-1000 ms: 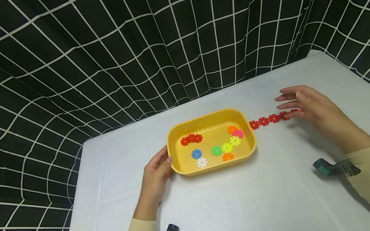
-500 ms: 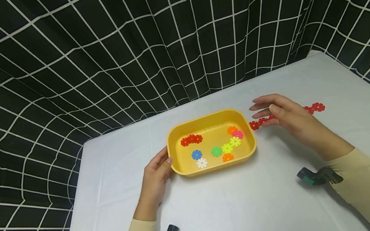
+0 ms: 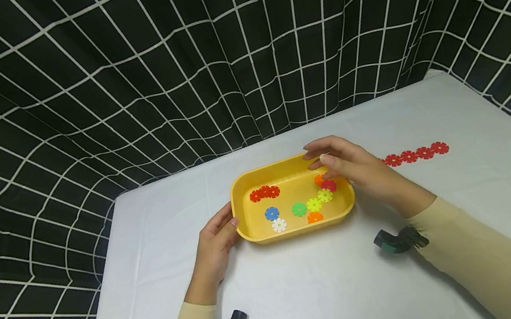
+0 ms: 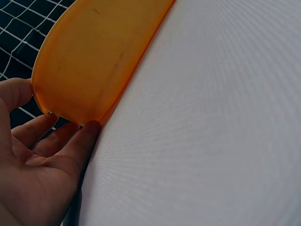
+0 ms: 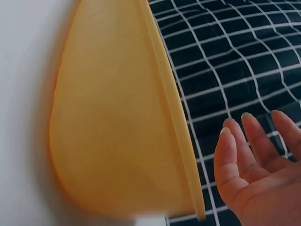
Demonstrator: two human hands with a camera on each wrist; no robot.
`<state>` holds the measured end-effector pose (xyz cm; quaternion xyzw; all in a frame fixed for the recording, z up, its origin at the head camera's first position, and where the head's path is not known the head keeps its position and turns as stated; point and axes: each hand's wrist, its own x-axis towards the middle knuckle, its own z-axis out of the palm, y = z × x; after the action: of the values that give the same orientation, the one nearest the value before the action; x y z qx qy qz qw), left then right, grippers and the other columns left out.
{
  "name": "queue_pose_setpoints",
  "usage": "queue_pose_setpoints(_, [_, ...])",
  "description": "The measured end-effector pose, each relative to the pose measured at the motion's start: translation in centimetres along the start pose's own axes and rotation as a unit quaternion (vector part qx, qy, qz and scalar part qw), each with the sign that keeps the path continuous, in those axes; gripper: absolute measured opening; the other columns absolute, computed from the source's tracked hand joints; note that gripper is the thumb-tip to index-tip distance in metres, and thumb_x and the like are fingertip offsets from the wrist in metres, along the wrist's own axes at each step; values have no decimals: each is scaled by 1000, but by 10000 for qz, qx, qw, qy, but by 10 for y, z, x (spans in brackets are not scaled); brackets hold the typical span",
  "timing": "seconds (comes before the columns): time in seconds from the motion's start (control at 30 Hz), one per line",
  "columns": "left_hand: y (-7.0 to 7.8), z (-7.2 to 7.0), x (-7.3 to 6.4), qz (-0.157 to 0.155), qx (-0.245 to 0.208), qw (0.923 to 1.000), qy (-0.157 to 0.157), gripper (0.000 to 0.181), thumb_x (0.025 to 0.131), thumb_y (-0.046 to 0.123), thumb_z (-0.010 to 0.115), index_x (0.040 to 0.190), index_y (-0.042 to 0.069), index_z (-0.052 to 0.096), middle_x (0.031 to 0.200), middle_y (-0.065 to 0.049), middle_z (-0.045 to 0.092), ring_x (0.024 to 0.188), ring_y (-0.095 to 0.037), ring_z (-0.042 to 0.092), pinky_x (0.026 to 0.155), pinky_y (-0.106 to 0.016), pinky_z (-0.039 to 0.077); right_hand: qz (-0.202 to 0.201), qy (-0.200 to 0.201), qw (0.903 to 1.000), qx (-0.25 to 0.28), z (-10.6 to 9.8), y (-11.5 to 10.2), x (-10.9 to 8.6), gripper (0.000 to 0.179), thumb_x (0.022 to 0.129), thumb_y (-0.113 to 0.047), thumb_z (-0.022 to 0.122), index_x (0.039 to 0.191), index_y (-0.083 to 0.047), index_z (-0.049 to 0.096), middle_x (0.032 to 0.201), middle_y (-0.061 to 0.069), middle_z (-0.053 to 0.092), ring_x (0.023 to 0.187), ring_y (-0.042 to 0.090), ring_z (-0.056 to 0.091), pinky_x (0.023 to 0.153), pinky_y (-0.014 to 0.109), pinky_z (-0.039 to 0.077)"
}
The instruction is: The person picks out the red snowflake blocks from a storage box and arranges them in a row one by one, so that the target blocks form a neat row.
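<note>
A yellow plastic tray [image 3: 296, 233] stands on the white tabletop with interlocking flower-shaped discs lying in it. My left hand [image 3: 213, 251] grips its left end; the left wrist view shows the thumb at the rim and the fingertips against the outer wall. Over the tray's right end hovers my right hand [image 3: 361, 170], fingers apart and loosely bent, with nothing in them. Beneath its fingertips are a pink disc [image 3: 329, 186] and a partly covered orange disc. Red discs [image 3: 265, 192] overlap in the tray's left part. A chain of red discs [image 3: 409, 157] lies right of the tray, partly hidden by the right hand.
Blue [image 3: 272, 213], white [image 3: 279, 225] and green [image 3: 299, 208] discs lie along the tray's front part, near yellow ones [image 3: 314, 204]. A black curtain with a white grid [image 3: 270, 58] hangs behind the table [image 3: 305, 295]. Each wrist wears a dark camera mount.
My right hand has moved left from above the red disc chain to over the tray's right end, uncovering the chain's far end. The left hand and the tray have stayed in place.
</note>
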<state>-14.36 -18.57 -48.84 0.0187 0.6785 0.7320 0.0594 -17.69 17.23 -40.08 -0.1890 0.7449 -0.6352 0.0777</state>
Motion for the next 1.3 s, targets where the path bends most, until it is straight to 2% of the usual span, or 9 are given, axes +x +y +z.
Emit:
queue_pose_setpoints(0.2, [0,0,0,46,86,10000,1,53,109,13,67,159,0,53,158,-18,55,139,-36,59,104,-38,57,34,-217,9997,62,19,1,18,48,112,-31,60,154,-8,55,152,12,58,136,36,58,107,56,56])
queue_pose_setpoints(0.37, [0,0,0,29,97,9999,19,53,109,14,67,158,1,54,158,-17,56,139,-34,59,105,-38,57,126,-331,9993,119,33,3,35,48,112,-34,61,153,-9,56,150,15,60,135,36,57,106,56,56])
queue_pose_setpoints(0.63, [2,1,0,-16,113,9999,47,51,109,14,66,157,3,56,156,-13,58,138,-31,61,106,-38,57,449,-360,9983,-55,51,8,56,54,109,-45,65,153,-13,57,147,8,61,133,28,58,109,57,54])
queue_pose_setpoints(0.8, [3,2,0,-53,102,9999,57,50,109,13,66,157,3,56,156,-13,58,138,-32,60,106,-37,56,694,-577,9959,-101,59,14,67,59,108,-52,65,154,-17,57,149,6,59,134,34,58,111,58,52])
queue_pose_setpoints(0.97, [2,2,1,-35,69,10000,6,50,109,15,67,157,3,56,156,-13,58,138,-31,61,107,-38,56,1126,-779,9905,-88,62,23,76,66,105,-59,66,155,-17,56,151,4,58,133,38,59,110,57,52])
queue_pose_setpoints(1.03, [2,2,1,-18,67,10000,-11,51,109,15,67,157,3,56,156,-12,58,138,-30,61,107,-38,56,1227,-855,9887,-79,62,26,78,66,103,-57,70,154,-16,57,149,4,60,132,35,60,109,55,54])
queue_pose_setpoints(1.13, [2,1,1,-33,70,10000,6,50,109,14,67,157,3,56,156,-12,58,138,-30,61,107,-38,56,1251,-1105,9859,-130,61,34,81,61,103,-45,75,153,-14,59,146,6,63,129,30,61,108,53,55])
queue_pose_setpoints(1.3, [2,0,1,-48,37,10000,16,49,109,13,66,157,4,57,155,-12,59,137,-30,61,107,-39,56,1170,-1462,9799,-688,63,42,82,54,103,-24,78,153,-13,60,149,7,62,134,27,57,114,49,50])
